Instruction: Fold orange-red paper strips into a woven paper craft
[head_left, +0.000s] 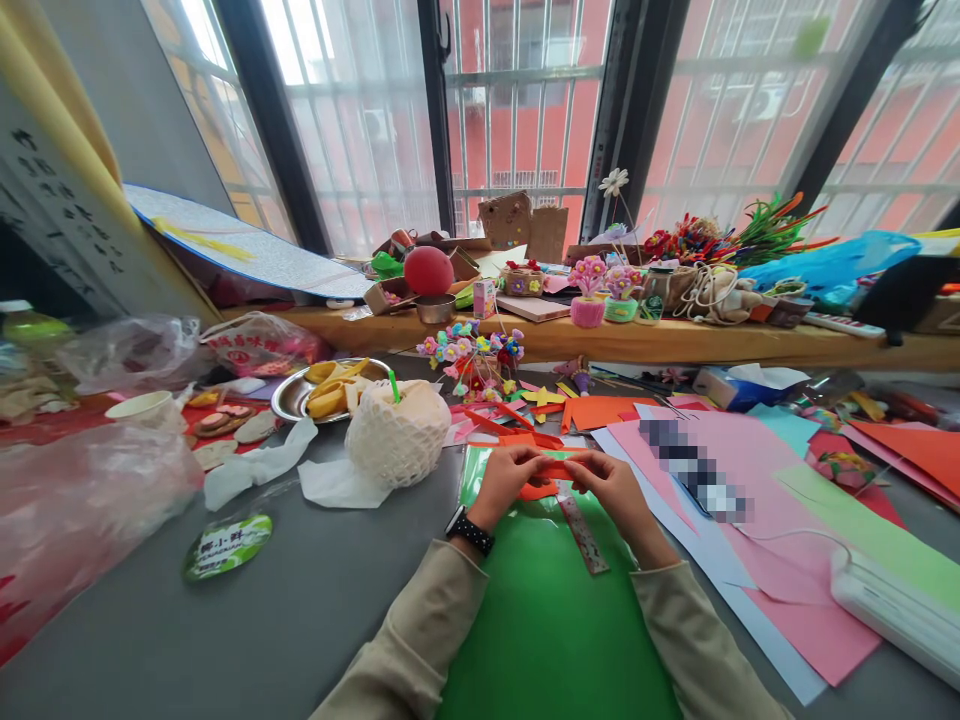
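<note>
Both hands meet over a green sheet of paper on the grey table. My left hand, with a black watch on its wrist, and my right hand pinch a small folded piece of orange paper between their fingertips. A clear ruler lies on the green sheet under my right hand. Orange paper strips and scraps lie just beyond the hands.
A netted white ball with a green straw stands left of the hands. Pink, blue and light green sheets spread to the right, with a white device. A metal dish with banana peel, plastic bags and a cluttered wooden ledge surround the spot.
</note>
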